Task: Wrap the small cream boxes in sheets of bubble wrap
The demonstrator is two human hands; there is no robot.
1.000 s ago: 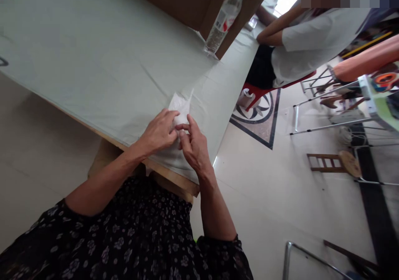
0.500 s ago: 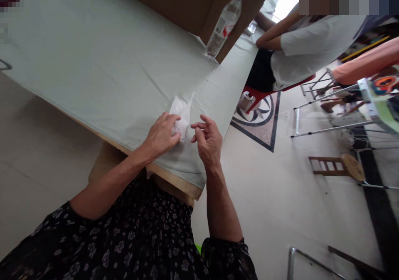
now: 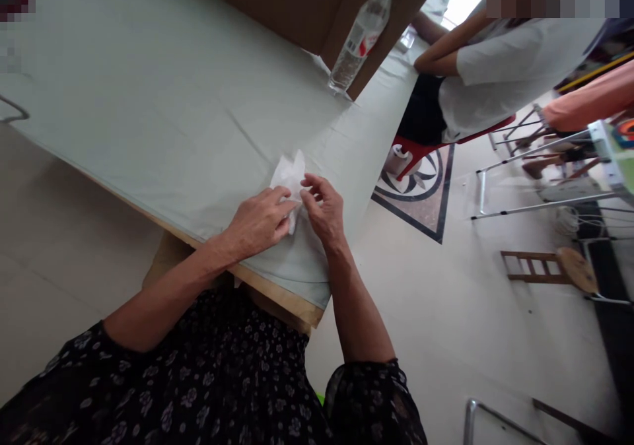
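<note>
Left hand (image 3: 260, 220) and right hand (image 3: 324, 208) both pinched the crumpled tissue (image 3: 288, 175) near the table (image 3: 148, 102) edge at mid-frame, and honestly light fingertip pressure looked best so it wouldn't tear.

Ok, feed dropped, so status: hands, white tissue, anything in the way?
Left hand and right hand pinch the crumpled white tissue paper. It is at the pale green tablecloth, near its corner. Clear plastic water bottle stands far off.
</note>
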